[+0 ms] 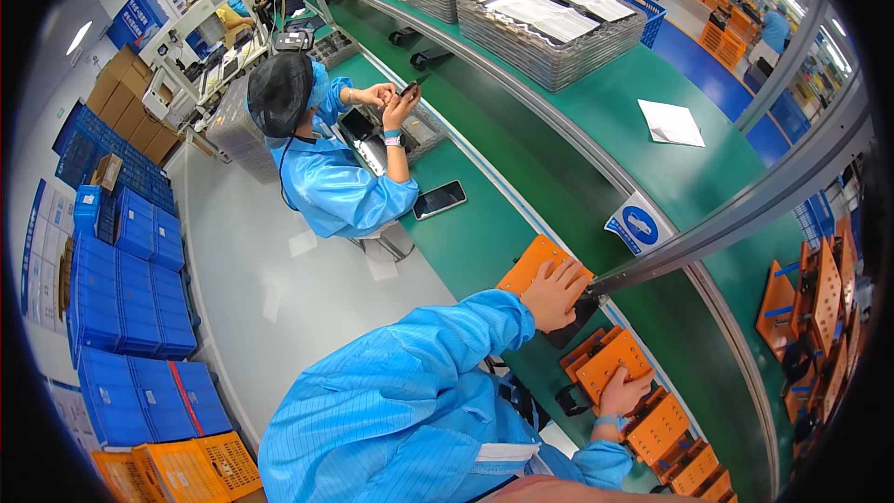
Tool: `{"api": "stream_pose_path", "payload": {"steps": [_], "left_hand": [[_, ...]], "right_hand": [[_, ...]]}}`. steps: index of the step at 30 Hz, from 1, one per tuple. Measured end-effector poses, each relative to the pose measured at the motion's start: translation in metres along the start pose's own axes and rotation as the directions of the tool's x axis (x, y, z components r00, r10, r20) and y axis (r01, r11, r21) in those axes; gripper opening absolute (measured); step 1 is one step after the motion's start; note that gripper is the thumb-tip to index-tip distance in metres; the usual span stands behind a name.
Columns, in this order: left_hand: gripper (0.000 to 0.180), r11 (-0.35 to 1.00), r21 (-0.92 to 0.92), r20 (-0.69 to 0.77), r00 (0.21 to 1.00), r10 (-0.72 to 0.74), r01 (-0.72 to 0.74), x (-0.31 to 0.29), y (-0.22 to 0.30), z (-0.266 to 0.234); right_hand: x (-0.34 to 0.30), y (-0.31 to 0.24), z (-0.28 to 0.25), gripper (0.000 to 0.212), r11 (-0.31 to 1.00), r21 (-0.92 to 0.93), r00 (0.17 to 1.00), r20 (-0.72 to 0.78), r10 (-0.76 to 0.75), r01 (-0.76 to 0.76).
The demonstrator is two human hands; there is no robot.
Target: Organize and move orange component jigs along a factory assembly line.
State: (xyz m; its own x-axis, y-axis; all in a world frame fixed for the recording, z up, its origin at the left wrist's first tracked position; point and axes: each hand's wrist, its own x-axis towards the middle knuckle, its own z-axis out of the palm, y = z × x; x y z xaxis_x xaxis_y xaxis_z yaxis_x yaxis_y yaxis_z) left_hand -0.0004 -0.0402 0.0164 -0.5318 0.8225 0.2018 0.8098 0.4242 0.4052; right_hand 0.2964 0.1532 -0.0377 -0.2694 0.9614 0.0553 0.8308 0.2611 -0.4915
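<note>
My left hand (556, 296) lies with its fingers spread over the top of an orange plate (523, 267) on the green bench; a black part shows beneath that plate. What lies under the palm is hidden. Nearer to me, my right hand (622, 393) has its fingers bent over the lower edge of an orange fixture (605, 363) with small holes in its face. Beside this fixture sit more orange fixtures (657, 427) in a row along the bench edge. Both of my arms wear blue sleeves.
A metal post (736, 214) rises just right of my left hand. A co-worker (326, 168) in blue sits farther left, holding a small dark device. A phone (440, 199) lies between us. Stacked trays (549, 28) stand on the far shelf; more orange fixtures (819, 317) are at right.
</note>
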Motion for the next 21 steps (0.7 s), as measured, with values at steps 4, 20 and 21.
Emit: {"api": "stream_pose_path", "payload": {"steps": [4,20,21], "left_hand": [[0.085,1.000,-0.001,0.011,1.000,-0.006,0.006,0.000,0.000,0.000],[0.085,1.000,-0.006,-0.017,1.000,0.006,-0.006,0.000,0.001,-0.002],[0.085,1.000,-0.003,-0.014,1.000,0.007,-0.007,0.000,0.001,-0.001]], "right_hand": [[-0.001,-0.003,-0.002,0.092,1.000,-0.012,1.000,0.012,0.010,-0.010],[-0.002,-0.008,-0.006,0.091,1.000,-0.002,1.000,0.000,0.014,-0.014],[-0.003,-0.006,-0.005,0.091,1.000,0.003,1.000,-0.011,0.001,-0.001]]}}
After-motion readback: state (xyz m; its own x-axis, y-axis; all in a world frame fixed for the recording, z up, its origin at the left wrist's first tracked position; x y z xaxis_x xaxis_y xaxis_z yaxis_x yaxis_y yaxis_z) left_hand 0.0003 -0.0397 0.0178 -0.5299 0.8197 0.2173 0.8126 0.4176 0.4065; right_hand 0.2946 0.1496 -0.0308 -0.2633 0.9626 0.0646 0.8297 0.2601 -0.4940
